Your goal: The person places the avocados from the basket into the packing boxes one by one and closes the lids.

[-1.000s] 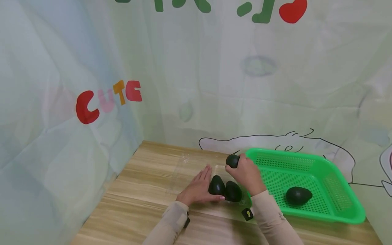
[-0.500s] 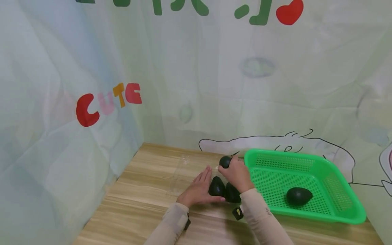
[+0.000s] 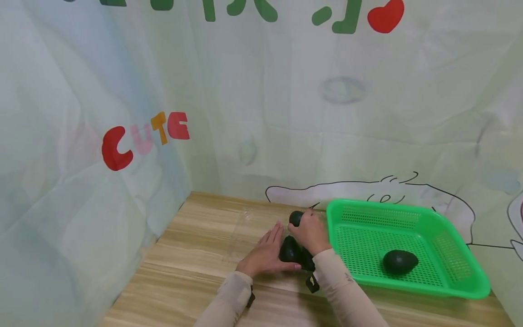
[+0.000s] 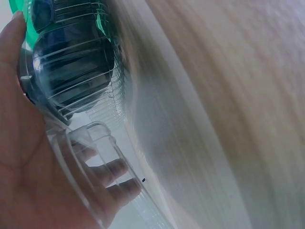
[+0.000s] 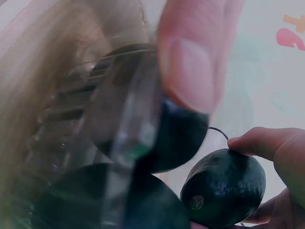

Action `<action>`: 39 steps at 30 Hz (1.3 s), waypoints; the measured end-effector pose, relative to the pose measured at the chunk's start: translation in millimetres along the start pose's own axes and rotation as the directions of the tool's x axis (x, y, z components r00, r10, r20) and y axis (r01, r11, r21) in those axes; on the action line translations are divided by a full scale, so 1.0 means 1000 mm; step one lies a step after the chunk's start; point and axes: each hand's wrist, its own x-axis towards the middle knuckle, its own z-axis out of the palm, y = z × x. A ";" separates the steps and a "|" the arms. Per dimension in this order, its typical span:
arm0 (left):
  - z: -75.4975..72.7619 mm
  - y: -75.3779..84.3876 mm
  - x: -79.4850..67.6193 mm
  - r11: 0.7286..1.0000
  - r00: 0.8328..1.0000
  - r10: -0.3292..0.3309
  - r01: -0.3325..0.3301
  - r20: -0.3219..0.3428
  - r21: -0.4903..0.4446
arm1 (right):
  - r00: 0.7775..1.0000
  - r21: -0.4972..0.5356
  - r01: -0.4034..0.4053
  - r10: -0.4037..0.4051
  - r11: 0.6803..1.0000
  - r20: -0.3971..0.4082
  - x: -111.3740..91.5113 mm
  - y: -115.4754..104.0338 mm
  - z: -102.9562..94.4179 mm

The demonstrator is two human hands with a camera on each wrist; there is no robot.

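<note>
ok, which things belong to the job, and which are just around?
Job, apparently:
- dark green, pear-shaped avocado in right hand
- two more avocados in clear plastic container
- green perforated plastic basket, another avocado in it

Just around:
- wooden table
- printed sheet backdrop

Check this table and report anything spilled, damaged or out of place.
Nothing stands out. Two avocados sit in the clear container against the left hand, the right hand holds a third avocado, and a fourth avocado lies in the green basket. No spill or damage shows.
</note>
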 end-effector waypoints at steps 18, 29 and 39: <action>-0.001 0.002 0.001 1.000 1.000 -0.021 0.021 0.011 -0.009 | 0.999 0.049 0.025 -0.026 0.998 0.019 0.003 0.006 0.020; 0.001 0.000 0.001 1.000 1.000 -0.006 0.006 -0.007 0.002 | 0.995 0.044 0.039 -0.043 0.998 0.088 0.004 0.005 0.025; 0.001 0.001 0.001 1.000 1.000 -0.009 0.009 -0.004 -0.002 | 0.987 0.078 0.052 -0.063 0.996 0.151 0.003 0.007 0.025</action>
